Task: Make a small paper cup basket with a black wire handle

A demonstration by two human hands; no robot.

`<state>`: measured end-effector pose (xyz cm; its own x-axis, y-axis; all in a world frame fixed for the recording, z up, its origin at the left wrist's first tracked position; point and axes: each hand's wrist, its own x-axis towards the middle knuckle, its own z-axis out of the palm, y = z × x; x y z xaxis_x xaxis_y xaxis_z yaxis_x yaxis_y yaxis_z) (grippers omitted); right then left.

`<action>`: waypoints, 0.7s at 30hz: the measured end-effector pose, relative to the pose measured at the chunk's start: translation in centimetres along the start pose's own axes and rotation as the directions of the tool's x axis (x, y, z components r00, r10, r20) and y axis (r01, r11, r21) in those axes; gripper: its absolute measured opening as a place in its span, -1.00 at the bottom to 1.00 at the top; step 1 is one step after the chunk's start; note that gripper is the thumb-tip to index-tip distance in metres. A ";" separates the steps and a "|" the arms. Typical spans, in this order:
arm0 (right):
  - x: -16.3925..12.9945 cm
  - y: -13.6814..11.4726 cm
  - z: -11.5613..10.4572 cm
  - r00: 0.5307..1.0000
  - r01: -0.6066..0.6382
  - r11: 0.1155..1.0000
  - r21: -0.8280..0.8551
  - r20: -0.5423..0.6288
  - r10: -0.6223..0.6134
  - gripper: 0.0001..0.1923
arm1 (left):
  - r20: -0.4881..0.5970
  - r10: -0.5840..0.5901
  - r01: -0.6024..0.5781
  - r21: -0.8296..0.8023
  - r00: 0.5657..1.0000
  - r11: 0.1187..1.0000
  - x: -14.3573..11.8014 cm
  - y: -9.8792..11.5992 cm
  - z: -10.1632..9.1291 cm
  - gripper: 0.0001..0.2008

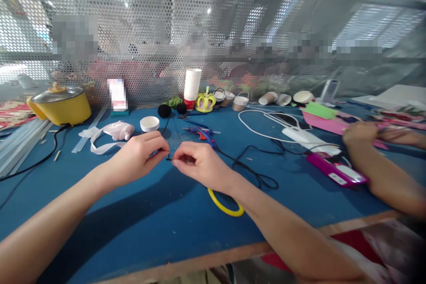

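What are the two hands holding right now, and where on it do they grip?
Left hand and right hand pinch a tiny dark piece between their fingertips, one at each end; what it is cannot be told.

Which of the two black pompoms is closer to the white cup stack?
The right black pompom, beside the cup stack; the other pompom sits further left.

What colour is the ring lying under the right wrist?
Yellow; the ring shows best in the head view.
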<state>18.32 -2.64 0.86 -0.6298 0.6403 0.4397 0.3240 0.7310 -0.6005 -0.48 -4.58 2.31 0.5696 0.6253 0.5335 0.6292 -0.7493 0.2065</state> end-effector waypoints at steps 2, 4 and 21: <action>0.0 -0.2 -0.2 0.999 -0.046 0.995 0.094 0.013 0.045 -0.92 | 0.022 -0.057 0.058 -0.078 0.998 0.995 0.1 -0.2 -0.1 -0.90; 0.1 -0.3 -0.3 0.995 -0.103 0.976 0.191 0.019 0.101 -0.92 | 0.058 -0.108 0.115 -0.151 0.992 0.982 0.1 -0.3 0.0 -0.90; 0.1 0.2 -0.1 0.999 0.040 0.993 -0.115 -0.013 -0.042 -0.90 | -0.034 0.068 -0.064 0.090 0.997 0.994 0.0 0.6 0.6 -0.83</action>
<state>18.43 -2.39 0.88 -0.6336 0.6123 0.4729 0.3775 0.7782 -0.5019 0.24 -4.92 1.92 0.5923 0.5653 0.5741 0.6364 -0.7652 0.0970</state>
